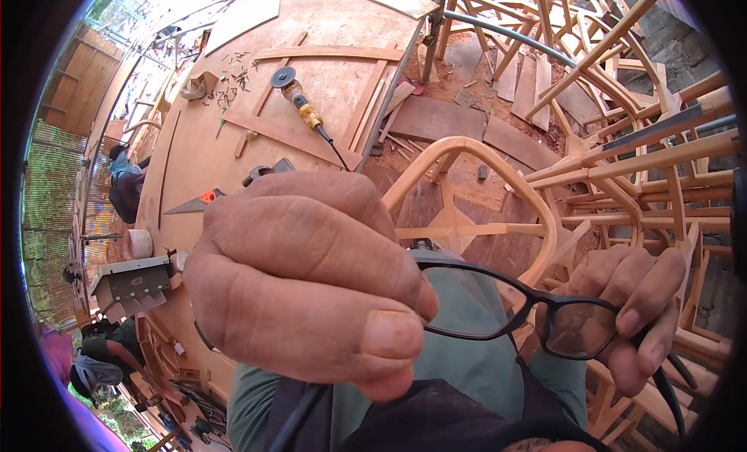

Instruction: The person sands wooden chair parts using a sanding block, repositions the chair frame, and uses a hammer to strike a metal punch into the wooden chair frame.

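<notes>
A pair of black-framed eyeglasses (pixel 542 299) is close in front of me, lenses spread across the view. My left hand (pixel 303 273), large in the foreground, has its thumb and fingers closed on the glasses' left end. Around the other end, beside the right lens, the fingers of my right hand (pixel 630 312) are curled. A dark temple arm hangs below each hand. Behind the lenses shows a green shirt (pixel 459 366) with a dark apron over it.
On the plywood workbench (pixel 187 141) lie an angle grinder (pixel 298 99), a handsaw (pixel 204 198), wood strips (pixel 327 53) and scattered small pieces. A curved wooden chair frame (pixel 459 145) stands ahead, with several more stacked at right. Two people (pixel 127 180) are at the left.
</notes>
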{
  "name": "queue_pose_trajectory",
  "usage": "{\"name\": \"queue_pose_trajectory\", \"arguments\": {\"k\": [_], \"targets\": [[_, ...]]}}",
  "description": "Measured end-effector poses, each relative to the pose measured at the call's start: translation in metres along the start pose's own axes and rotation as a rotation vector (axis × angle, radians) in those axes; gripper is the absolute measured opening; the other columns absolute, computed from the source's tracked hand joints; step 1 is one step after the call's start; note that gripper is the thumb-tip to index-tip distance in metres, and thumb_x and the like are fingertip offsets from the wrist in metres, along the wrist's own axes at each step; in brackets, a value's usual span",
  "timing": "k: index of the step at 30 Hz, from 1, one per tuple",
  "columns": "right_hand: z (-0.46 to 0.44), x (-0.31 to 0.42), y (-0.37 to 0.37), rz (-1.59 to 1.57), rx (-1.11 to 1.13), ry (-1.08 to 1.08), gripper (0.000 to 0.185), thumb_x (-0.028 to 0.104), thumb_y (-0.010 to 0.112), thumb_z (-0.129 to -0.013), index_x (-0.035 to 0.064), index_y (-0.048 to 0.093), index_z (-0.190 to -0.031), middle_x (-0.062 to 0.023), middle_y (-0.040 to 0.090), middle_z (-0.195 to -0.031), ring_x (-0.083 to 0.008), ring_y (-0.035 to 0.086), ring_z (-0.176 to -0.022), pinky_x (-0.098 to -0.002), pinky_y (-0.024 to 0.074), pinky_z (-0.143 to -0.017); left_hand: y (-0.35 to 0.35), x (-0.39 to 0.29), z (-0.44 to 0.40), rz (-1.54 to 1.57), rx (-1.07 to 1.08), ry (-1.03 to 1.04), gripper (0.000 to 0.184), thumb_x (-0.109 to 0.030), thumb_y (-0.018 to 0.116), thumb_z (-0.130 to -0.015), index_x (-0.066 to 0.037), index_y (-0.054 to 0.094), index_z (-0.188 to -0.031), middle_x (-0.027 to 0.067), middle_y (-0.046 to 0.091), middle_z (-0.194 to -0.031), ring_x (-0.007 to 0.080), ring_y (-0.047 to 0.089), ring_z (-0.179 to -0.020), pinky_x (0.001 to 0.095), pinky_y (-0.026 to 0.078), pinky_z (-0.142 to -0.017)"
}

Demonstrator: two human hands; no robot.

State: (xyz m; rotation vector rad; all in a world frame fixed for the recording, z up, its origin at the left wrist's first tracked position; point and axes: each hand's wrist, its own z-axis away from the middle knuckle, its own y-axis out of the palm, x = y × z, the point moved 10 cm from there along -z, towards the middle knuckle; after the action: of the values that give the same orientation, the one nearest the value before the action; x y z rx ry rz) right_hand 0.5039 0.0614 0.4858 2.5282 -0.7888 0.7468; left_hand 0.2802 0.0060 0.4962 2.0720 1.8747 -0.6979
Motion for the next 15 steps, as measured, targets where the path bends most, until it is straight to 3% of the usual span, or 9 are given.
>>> {"name": "queue_pose_trajectory", "arguments": {"k": [5, 9, 12, 15], "targets": [[0.003, -0.007, -0.002, -0.052, 0.092, -0.002, 0.035, 0.026, 0.085, -0.087, 0.0098, 0.075, -0.116, -0.0119, 0.054, -0.105, -0.0109, 0.045, -0.046, -0.0271, 0.0341, -0.043, -0.002, 0.000, 0.004, 0.003, 0.015, 0.026, 0.038, -0.025, 0.074, -0.095, -0.006, 0.061, -0.126, 0.0140, 0.069, -0.099, 0.0144, 0.054, -0.065, 0.0288, 0.048, -0.050], [0.005, -0.007, -0.004, -0.029, 0.091, 0.009, 0.037, 0.027, 0.085, -0.086, 0.0105, 0.075, -0.117, -0.0121, 0.052, -0.107, -0.0105, 0.044, -0.047, -0.0266, 0.0332, -0.042, -0.002, 0.001, 0.005, -0.003, 0.002, 0.032, 0.036, -0.026, 0.074, -0.096, -0.007, 0.063, -0.124, 0.0134, 0.069, -0.098, 0.0142, 0.054, -0.064, 0.0280, 0.048, -0.050], [0.003, -0.003, -0.001, 0.013, -0.004, -0.017, 0.029, 0.026, 0.084, -0.087, 0.0113, 0.076, -0.111, -0.0097, 0.055, -0.100, -0.0092, 0.044, -0.048, -0.0259, 0.0352, -0.044, -0.003, 0.000, 0.004, -0.013, -0.034, 0.033, 0.034, -0.027, 0.073, -0.097, -0.008, 0.063, -0.123, 0.0125, 0.069, -0.098, 0.0138, 0.053, -0.064, 0.0269, 0.047, -0.049], [-0.003, 0.003, -0.001, 0.052, 0.002, -0.029, 0.036, 0.029, 0.084, -0.085, 0.0144, 0.076, -0.116, -0.0043, 0.052, -0.098, -0.0056, 0.040, -0.048, -0.0213, 0.0352, -0.041, -0.003, -0.004, 0.002, -0.002, -0.047, 0.026, 0.033, -0.027, 0.074, -0.096, -0.009, 0.064, -0.122, 0.0108, 0.069, -0.098, 0.0131, 0.051, -0.064, 0.0256, 0.046, -0.048]]}}
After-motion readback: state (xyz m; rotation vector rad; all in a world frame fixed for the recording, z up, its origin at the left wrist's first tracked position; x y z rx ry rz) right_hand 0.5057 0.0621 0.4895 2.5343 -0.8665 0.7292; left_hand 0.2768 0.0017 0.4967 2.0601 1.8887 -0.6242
